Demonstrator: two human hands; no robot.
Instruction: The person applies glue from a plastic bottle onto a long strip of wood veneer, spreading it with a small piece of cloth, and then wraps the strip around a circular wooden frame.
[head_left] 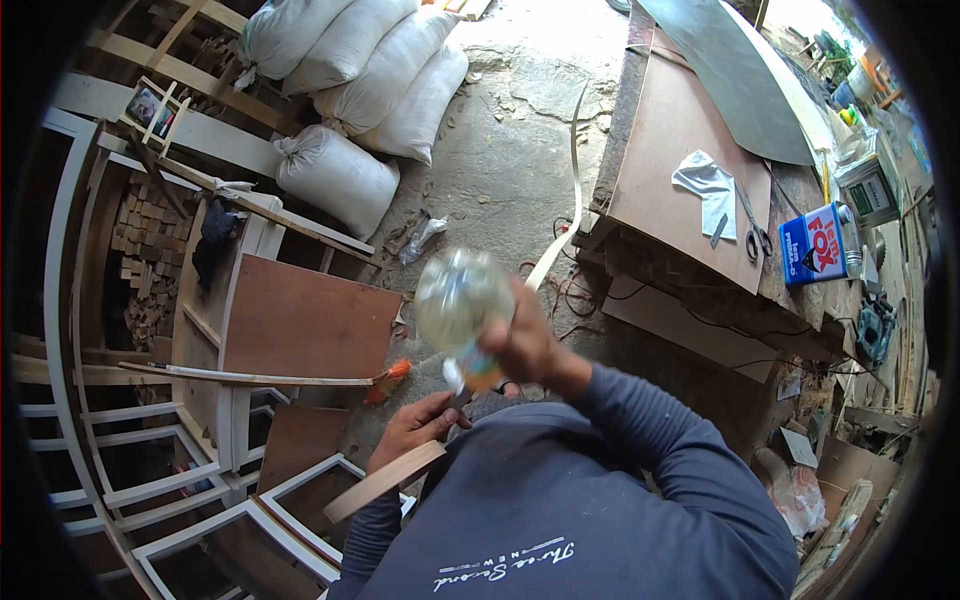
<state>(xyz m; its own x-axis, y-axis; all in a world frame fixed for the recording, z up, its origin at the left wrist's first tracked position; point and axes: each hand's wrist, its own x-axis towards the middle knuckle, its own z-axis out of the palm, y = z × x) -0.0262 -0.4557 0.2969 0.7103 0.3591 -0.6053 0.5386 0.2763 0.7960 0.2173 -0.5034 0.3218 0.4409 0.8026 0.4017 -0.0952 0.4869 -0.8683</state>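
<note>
My right hand (530, 345) is closed around a clear bottle (462, 300), blurred by motion. The bottle is tilted, its rounded base facing up and away and its narrower end pointing down at my left hand. Part of its colored label shows below my fingers. My left hand (412, 432) is closed close to my body, fingers curled by a thin, light-brown wooden strip (385, 483) that curves out over my left forearm. A pale curved strip (560, 245) rises beyond my right hand; where it runs behind that hand is hidden.
On the right, a workbench (650, 165) bears scissors (752, 228), a white cloth (708, 185) and a blue FOX can (815, 245). White sacks (340, 180) are stacked at upper left. White frames (225, 545) and a brown panel (300, 320) stand left; cables (575, 300) lie on the floor.
</note>
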